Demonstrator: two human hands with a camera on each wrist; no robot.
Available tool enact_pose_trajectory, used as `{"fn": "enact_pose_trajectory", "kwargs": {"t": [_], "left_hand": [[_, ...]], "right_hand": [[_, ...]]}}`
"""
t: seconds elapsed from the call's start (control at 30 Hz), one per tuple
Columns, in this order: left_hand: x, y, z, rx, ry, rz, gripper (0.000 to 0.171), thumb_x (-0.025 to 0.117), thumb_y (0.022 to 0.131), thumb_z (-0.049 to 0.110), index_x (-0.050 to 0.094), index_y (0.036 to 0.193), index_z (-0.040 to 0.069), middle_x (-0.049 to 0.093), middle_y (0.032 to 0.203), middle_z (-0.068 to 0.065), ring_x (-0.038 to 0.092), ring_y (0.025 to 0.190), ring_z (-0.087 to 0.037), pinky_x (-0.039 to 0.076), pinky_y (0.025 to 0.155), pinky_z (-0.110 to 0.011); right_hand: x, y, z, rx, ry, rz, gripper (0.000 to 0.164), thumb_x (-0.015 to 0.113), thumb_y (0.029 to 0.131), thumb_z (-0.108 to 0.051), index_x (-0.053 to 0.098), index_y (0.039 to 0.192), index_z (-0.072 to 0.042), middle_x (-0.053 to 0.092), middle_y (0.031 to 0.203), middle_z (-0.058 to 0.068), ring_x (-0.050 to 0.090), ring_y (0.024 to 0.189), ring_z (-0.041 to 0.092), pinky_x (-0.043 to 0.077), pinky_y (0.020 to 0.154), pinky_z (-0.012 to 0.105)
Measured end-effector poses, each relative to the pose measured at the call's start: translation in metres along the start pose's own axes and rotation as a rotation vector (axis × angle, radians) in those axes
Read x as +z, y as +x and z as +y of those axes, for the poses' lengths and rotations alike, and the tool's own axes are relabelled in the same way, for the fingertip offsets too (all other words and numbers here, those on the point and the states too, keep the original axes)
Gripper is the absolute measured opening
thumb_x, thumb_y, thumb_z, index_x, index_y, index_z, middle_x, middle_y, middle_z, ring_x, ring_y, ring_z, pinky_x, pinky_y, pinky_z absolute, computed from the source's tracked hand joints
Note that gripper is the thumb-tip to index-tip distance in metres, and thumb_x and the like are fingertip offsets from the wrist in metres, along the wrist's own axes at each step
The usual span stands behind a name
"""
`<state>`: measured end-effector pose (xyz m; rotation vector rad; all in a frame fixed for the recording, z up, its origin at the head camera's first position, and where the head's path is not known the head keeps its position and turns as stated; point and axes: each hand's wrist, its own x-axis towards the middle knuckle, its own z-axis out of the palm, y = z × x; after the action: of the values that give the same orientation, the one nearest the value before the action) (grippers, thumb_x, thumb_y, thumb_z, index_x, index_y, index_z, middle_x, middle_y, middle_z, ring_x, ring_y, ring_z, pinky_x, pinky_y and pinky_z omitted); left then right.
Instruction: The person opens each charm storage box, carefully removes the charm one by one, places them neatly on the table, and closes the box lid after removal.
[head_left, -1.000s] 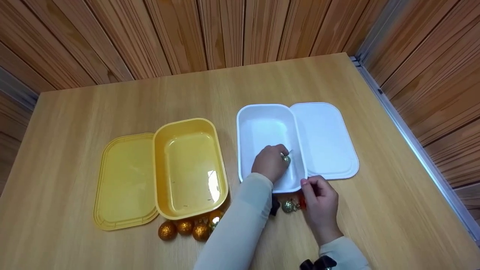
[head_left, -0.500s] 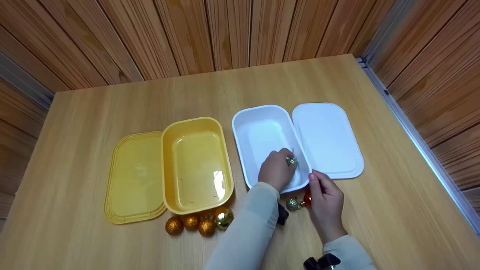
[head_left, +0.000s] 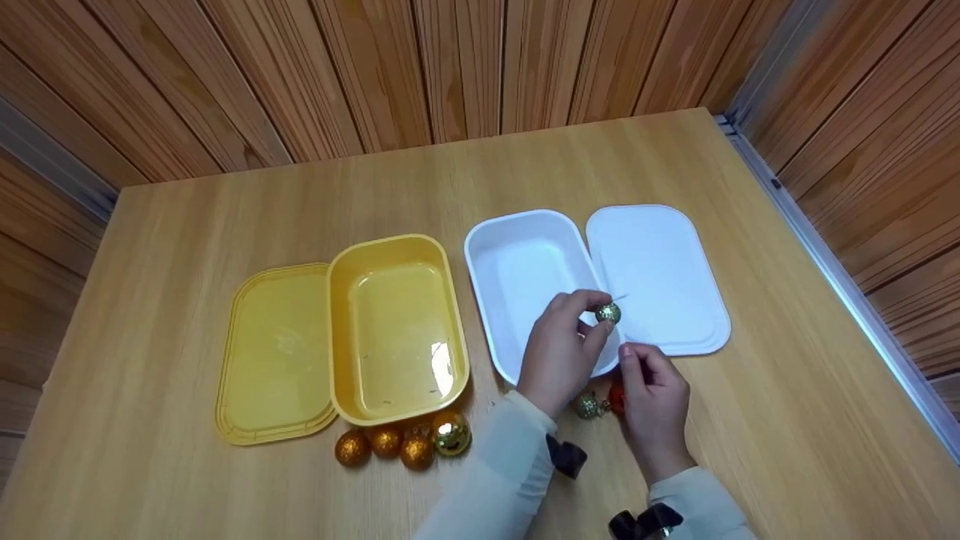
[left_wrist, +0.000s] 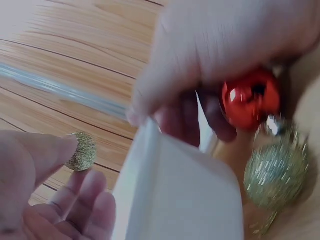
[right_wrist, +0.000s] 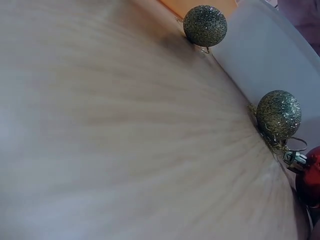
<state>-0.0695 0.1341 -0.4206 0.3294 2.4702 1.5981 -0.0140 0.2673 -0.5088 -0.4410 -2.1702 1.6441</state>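
Note:
Above the near right corner of the white plastic box (head_left: 517,259), my left hand (head_left: 559,356) pinches a small gold-green glitter bauble (head_left: 608,313) between thumb and fingertips. My right hand (head_left: 657,409) pinches the rim of that same corner. Just below the box, close to the right hand, lie a glittery bauble (left_wrist: 277,175) and a shiny red bauble (left_wrist: 252,99) with a silver cap, partly covered by the hand. In the right wrist view another glitter bauble (right_wrist: 205,26) lies farther along the box's side.
A white lid (head_left: 660,285) lies right of the white box. To the left stands a yellow box (head_left: 397,330) overlapping a yellow lid (head_left: 274,360). Orange baubles (head_left: 352,448) and a shiny gold bauble (head_left: 451,433) line its near edge. Wood-panelled walls (head_left: 465,67) close off the back and right.
My left hand has risen from inside the white box and moved right with the bauble, its fingers now more extended. The white box was turned slightly earlier; my right hand keeps hold of its corner.

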Motion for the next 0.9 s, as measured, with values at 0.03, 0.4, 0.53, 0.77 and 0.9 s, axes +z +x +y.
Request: {"fn": "enact_pose_trajectory", "kwargs": {"t": [0.03, 0.4, 0.53, 0.77, 0.9], "left_hand": [[-0.001, -0.006, 0.0, 0.028, -0.022, 0.008, 0.03, 0.07, 0.096, 0.015, 0.067, 0.124, 0.022, 0.061, 0.109, 0.012, 0.057, 0.088, -0.001, 0.053, 0.077, -0.017], [-0.004, -0.061, -0.013, 0.199, -0.239, 0.067, 0.027, 0.069, 0.095, 0.008, 0.068, 0.121, 0.013, 0.062, 0.114, 0.004, 0.063, 0.089, 0.0, 0.057, 0.078, -0.018], [0.001, -0.078, -0.027, 0.204, -0.221, 0.074, 0.027, 0.071, 0.093, 0.006, 0.068, 0.118, 0.012, 0.063, 0.113, 0.003, 0.063, 0.091, -0.001, 0.056, 0.079, -0.018], [0.003, -0.097, -0.044, 0.253, -0.013, 0.099, 0.027, 0.072, 0.092, 0.006, 0.069, 0.117, 0.014, 0.064, 0.114, 0.006, 0.062, 0.1, -0.001, 0.053, 0.085, -0.015], [0.0, -0.102, -0.05, 0.276, 0.14, 0.137, 0.027, 0.074, 0.091, 0.008, 0.071, 0.116, 0.017, 0.066, 0.114, 0.008, 0.062, 0.103, -0.004, 0.053, 0.087, -0.019]], "right_hand": [[0.0, 0.0, 0.0, 0.001, 0.004, -0.007, 0.024, 0.061, 0.101, -0.023, 0.073, 0.102, -0.001, 0.071, 0.097, 0.01, 0.061, 0.086, 0.013, 0.052, 0.076, 0.016], [0.002, -0.005, 0.0, 0.004, 0.029, -0.04, 0.021, 0.065, 0.099, -0.02, 0.068, 0.112, -0.004, 0.07, 0.1, 0.0, 0.064, 0.086, 0.014, 0.056, 0.074, 0.018], [0.002, -0.004, 0.001, -0.009, 0.004, -0.026, 0.02, 0.065, 0.099, -0.02, 0.068, 0.106, -0.002, 0.069, 0.094, 0.002, 0.064, 0.083, 0.013, 0.055, 0.072, 0.016], [0.0, -0.003, 0.001, 0.023, 0.066, -0.035, 0.023, 0.064, 0.1, -0.022, 0.068, 0.106, 0.0, 0.07, 0.099, 0.007, 0.063, 0.088, 0.018, 0.057, 0.076, 0.019], [0.001, -0.003, 0.001, 0.006, 0.066, -0.03, 0.022, 0.064, 0.1, -0.02, 0.068, 0.104, 0.001, 0.07, 0.101, 0.006, 0.063, 0.091, 0.018, 0.056, 0.079, 0.018]]}}
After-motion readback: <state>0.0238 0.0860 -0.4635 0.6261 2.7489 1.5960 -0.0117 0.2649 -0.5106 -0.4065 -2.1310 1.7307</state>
